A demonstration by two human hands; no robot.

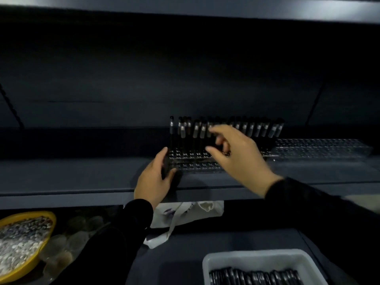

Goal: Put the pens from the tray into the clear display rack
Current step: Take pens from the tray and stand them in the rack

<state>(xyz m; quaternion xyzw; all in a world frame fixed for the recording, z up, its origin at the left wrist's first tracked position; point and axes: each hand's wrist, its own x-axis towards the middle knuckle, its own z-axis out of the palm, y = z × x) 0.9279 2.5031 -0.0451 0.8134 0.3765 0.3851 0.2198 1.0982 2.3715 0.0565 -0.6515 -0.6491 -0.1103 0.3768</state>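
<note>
Left hand (pixel 153 179) grips the clear display rack (pixel 197 163) to steady it — right hand (pixel 232 153), fingers loosely apart, hovers by the standing pens (pixel 253 128).

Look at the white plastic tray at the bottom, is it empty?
No, the white plastic tray holds a row of black pens lying side by side.

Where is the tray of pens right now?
In the head view the white tray sits at the bottom right on the dark counter, below the shelf with the clear rack, under the right sleeve.
</note>
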